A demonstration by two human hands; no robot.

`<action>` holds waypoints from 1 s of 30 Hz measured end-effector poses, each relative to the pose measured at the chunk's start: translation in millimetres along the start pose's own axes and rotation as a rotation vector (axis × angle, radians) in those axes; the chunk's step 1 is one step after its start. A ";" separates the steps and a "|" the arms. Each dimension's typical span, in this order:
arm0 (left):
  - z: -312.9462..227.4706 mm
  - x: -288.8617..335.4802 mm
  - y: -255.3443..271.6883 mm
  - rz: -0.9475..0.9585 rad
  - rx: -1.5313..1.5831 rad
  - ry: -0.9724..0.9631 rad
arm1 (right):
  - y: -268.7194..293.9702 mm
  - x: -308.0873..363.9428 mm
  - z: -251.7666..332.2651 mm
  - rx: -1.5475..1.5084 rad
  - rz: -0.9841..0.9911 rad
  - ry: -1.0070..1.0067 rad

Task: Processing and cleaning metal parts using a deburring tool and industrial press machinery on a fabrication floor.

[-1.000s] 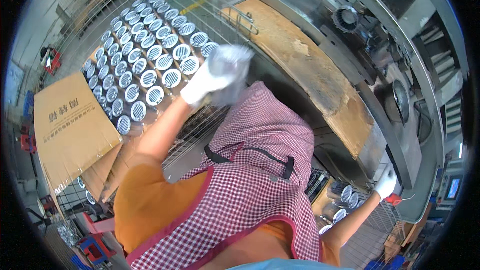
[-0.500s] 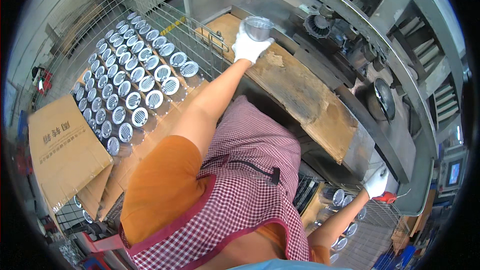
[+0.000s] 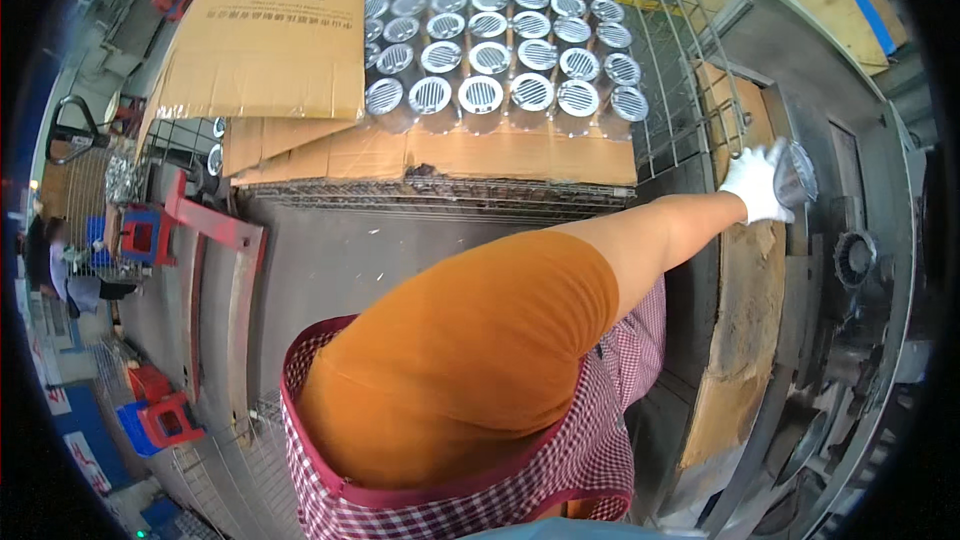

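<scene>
In a white glove, my left hand (image 3: 757, 186) reaches out to the right with its fingers curled against a shiny round metal cup (image 3: 799, 174). The cup is tilted on its side, and the glove hides part of it. Hand and cup are over the inner edge of a worn wooden board (image 3: 752, 325), along the front of a machine. My right hand is out of sight. Nearest my left hand on the other side is the wire side (image 3: 690, 105) of a large basket.
Rows of metal cylinders with slotted tops (image 3: 482, 95) stand on cardboard in the basket, beside a cardboard flap (image 3: 270, 30). The machine holds a finned round part (image 3: 855, 258) and a metal bowl (image 3: 797, 440). Red pallet-jack forks (image 3: 215, 220) lie at left; a person (image 3: 75, 275) is beyond.
My view has swung left toward the basket, so the scene appears rotated. My left hand still has the metal cup, now tipped. My right hand has left the view.
</scene>
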State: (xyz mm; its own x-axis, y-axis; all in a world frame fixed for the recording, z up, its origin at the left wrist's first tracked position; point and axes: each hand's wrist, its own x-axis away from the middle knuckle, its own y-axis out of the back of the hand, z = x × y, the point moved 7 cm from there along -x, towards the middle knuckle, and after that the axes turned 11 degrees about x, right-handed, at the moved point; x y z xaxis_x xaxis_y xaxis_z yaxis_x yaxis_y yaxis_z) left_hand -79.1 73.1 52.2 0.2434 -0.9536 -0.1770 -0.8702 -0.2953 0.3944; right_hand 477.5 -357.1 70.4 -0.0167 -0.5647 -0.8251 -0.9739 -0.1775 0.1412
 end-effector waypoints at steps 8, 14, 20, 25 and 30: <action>6.0 -4.3 -10.1 0.068 -0.007 -0.053 | -26.3 7.1 -17.9 -0.144 0.177 -0.186; 7.6 -3.9 -12.0 0.071 0.030 -0.066 | -6.6 1.6 -14.7 -0.041 0.047 -0.066; 8.2 -4.8 -11.9 0.053 0.079 -0.073 | -4.0 -2.8 -13.8 0.029 0.022 -0.009; 4.7 14.9 12.4 -0.011 0.144 -0.103 | 3.7 -3.3 -3.6 0.064 0.003 0.047; 63.7 124.1 87.3 0.042 0.255 -0.303 | 17.6 -5.5 1.2 0.095 -0.055 0.117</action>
State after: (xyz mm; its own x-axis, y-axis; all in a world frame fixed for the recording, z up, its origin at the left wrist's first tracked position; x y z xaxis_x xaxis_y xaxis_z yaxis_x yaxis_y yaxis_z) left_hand -152.1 -67.4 7.2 0.1017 -0.8930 -0.4383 -0.9645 -0.1965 0.1766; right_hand 460.1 -356.2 76.8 0.0579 -0.6471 -0.7602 -0.9897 -0.1370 0.0412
